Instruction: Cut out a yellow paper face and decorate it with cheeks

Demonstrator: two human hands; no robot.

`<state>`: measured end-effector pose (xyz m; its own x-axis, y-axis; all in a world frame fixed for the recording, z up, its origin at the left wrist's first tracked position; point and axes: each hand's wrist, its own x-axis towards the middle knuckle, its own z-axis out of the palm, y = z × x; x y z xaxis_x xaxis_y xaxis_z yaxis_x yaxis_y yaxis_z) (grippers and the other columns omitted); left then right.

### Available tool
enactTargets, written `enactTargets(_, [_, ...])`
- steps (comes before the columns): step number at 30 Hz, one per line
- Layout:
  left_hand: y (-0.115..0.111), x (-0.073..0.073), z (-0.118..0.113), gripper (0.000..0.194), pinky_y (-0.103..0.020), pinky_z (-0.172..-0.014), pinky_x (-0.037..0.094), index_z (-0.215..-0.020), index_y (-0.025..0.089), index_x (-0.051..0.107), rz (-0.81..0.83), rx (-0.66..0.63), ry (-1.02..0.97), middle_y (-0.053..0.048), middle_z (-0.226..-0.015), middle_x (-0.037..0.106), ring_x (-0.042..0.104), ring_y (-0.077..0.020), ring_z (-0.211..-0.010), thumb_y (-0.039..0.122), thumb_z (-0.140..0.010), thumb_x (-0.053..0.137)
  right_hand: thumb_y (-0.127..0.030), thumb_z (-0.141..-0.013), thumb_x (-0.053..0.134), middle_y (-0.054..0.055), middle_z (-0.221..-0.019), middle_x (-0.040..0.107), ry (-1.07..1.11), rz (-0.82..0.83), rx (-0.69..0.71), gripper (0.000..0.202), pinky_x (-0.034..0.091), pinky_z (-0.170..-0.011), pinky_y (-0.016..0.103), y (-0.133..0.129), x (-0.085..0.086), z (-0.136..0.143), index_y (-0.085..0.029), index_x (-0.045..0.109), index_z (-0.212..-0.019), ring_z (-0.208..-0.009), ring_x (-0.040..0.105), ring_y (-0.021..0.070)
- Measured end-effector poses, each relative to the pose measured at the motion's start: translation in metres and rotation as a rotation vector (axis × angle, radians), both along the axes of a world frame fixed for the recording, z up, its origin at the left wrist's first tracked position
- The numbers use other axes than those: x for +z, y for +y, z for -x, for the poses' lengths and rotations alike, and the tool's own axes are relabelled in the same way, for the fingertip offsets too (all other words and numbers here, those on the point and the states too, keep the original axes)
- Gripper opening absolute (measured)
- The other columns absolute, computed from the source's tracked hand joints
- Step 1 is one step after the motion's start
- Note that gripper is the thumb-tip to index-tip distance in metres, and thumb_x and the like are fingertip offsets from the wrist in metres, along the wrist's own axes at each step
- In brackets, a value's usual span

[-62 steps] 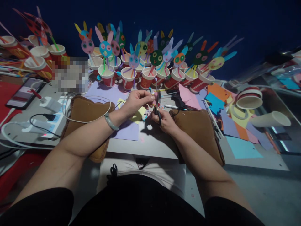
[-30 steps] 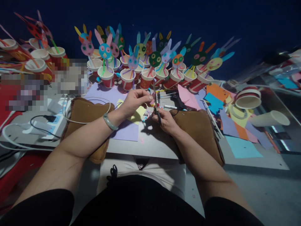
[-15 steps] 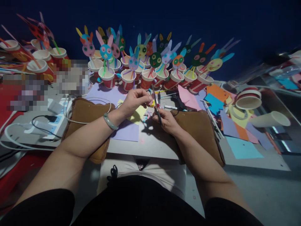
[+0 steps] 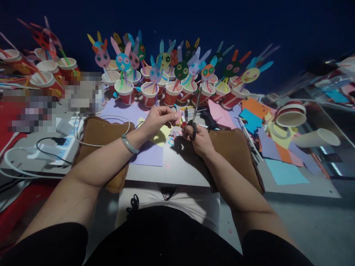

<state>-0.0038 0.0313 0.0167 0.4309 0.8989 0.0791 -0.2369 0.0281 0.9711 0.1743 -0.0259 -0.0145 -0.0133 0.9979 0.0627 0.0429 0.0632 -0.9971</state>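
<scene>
- At the frame's centre, the left hand (image 4: 158, 120) pinched a pink paper scrap (image 4: 178, 116), probably light, flimsy, best held by its edge.
- Just beside it, the right hand (image 4: 202, 142) gripped scissors (image 4: 197, 105), likely stiff, by the handles.
- Cups (image 4: 149, 100) crowded the pale surface (image 4: 177, 173) below a dark blue wall (image 4: 166, 18), upper centre.

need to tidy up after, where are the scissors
In the head view, the scissors are in the right hand, right of the pink paper scrap.

Over the tabletop (image 4: 166, 173) at seven o'clock from the scissors (image 4: 197, 107), a hand could slip between the brown cushions (image 4: 235, 155); cups (image 4: 149, 100) block twelve, and paper scraps (image 4: 270, 144) litter three.
</scene>
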Motion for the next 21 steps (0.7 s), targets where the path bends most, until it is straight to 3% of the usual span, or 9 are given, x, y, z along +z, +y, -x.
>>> enactTargets(3, [-0.002, -0.004, -0.003, 0.027, -0.02, -0.056, 0.043, -0.066, 0.014, 0.066, 0.009, -0.049, 0.021, 0.0, -0.064, 0.065, 0.056, -0.006, -0.057, 0.037, -0.073, 0.078, -0.056, -0.07, 0.079, -0.003, -0.061, 0.05, 0.139, 0.035, -0.066, 0.039, 0.031, -0.053, 0.026, 0.002, -0.003, 0.001, -0.02, 0.063, -0.069, -0.055, 0.039, 0.0093])
enactTargets(9, [-0.008, -0.011, -0.009, 0.024, -0.018, -0.053, 0.042, -0.067, 0.014, 0.067, 0.013, -0.103, 0.051, 0.001, -0.06, 0.063, 0.057, -0.006, -0.056, 0.034, -0.073, 0.079, -0.047, -0.058, 0.089, -0.005, -0.059, 0.049, 0.184, 0.071, -0.015, 0.037, 0.035, -0.054, 0.025, -0.002, -0.002, 0.003, -0.019, 0.065, -0.066, -0.056, 0.039, 0.0081])
enactTargets(12, [-0.008, -0.012, -0.012, 0.024, -0.018, -0.051, 0.043, -0.067, 0.013, 0.066, 0.064, -0.117, 0.051, 0.001, -0.057, 0.062, 0.057, -0.0065, -0.053, 0.033, -0.074, 0.078, -0.044, -0.056, 0.09, -0.005, -0.06, 0.05, 0.217, 0.115, -0.016, 0.039, 0.04, -0.056, 0.026, -0.004, 0.001, 0.005, -0.019, 0.062, -0.063, -0.056, 0.042, 0.0085])
enactTargets(17, [-0.003, -0.008, -0.015, 0.042, -0.019, -0.046, 0.044, -0.072, 0.011, 0.066, 0.228, -0.057, 0.047, -0.004, -0.066, 0.067, 0.06, -0.0082, -0.05, 0.049, -0.089, 0.062, -0.046, -0.056, 0.089, -0.004, -0.06, 0.052, 0.235, 0.131, -0.028, 0.039, 0.046, -0.056, 0.027, -0.004, 0.0, 0.006, -0.019, 0.062, -0.063, -0.056, 0.045, 0.0089])
enactTargets(21, [-0.004, -0.007, -0.014, 0.041, -0.018, -0.047, 0.044, -0.073, 0.012, 0.065, 0.209, -0.148, 0.075, -0.003, -0.065, 0.066, 0.06, -0.008, -0.052, 0.052, -0.083, 0.068, -0.044, -0.054, 0.091, -0.004, -0.061, 0.056, 0.232, 0.146, -0.023, 0.038, 0.05, -0.059, 0.028, -0.004, -0.001, 0.005, -0.019, 0.064, -0.065, -0.057, 0.05, 0.01])
